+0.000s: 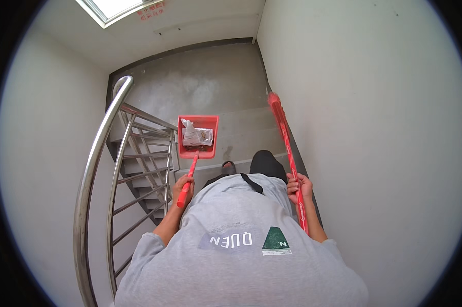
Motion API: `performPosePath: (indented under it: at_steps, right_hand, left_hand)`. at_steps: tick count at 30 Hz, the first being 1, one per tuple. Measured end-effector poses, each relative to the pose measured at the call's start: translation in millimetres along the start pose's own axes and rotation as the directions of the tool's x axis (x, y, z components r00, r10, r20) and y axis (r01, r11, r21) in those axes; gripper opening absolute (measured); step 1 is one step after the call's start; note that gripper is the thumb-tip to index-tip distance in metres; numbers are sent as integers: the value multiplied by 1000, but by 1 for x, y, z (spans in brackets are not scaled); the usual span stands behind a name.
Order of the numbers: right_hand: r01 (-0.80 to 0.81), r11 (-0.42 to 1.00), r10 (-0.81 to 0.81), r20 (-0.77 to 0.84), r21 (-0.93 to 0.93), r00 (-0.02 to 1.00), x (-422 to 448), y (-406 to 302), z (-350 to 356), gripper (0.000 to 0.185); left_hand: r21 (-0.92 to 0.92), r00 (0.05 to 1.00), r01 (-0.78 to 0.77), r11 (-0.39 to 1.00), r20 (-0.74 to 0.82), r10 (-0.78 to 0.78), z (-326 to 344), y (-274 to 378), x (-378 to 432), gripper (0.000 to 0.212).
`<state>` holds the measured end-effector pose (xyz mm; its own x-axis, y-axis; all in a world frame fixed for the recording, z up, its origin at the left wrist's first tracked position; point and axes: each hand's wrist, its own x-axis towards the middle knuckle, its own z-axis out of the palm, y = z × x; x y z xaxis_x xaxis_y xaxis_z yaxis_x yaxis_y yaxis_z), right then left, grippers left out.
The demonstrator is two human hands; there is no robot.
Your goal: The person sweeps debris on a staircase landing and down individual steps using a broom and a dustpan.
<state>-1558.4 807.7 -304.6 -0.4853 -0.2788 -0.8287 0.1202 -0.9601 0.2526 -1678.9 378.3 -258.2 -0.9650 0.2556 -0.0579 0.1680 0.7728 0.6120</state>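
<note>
My left hand grips the upper part of the handle of a red long-handled dustpan, whose pan is held out ahead of me. Inside the pan lie a crumpled clear and white plastic wrapper and some dark debris at the handle end. My right hand is closed around the red handle of a broom, carried alongside the right wall. Its red bristles point forward, near the wall's dark base; whether they touch the floor I cannot tell.
Grey concrete stairs descend to a landing. A steel handrail with bars runs along the left, with another flight beyond it. A white wall stands close on my right. At the far wall is a bright window.
</note>
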Motion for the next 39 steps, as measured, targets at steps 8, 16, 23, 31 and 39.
performPosePath:
  at_steps: [8, 16, 23, 31, 39]
  right_hand:
    - [27, 998, -28, 20, 50, 999, -3, 19, 1, 34]
    - [68, 995, -67, -24, 67, 997, 12, 14, 9, 36]
    - [24, 998, -13, -154, 66, 988, 63, -64, 50, 30]
    - [-26, 999, 32, -216, 32, 976, 65, -92, 108, 27]
    - [-54, 998, 45, -220, -36, 974, 101, -110, 120, 25]
  left_hand:
    - [-14, 999, -28, 999, 33, 29, -6, -17, 12, 12]
    - [-35, 1000, 15, 999, 1, -15, 3, -44, 46, 14]
    - [13, 982, 185, 983, 42, -186, 40, -10, 128, 12]
    - [-23, 939, 344, 939, 18, -344, 36, 4, 204, 9]
    - [-52, 973, 198, 979, -112, -203, 54, -2, 206, 10]
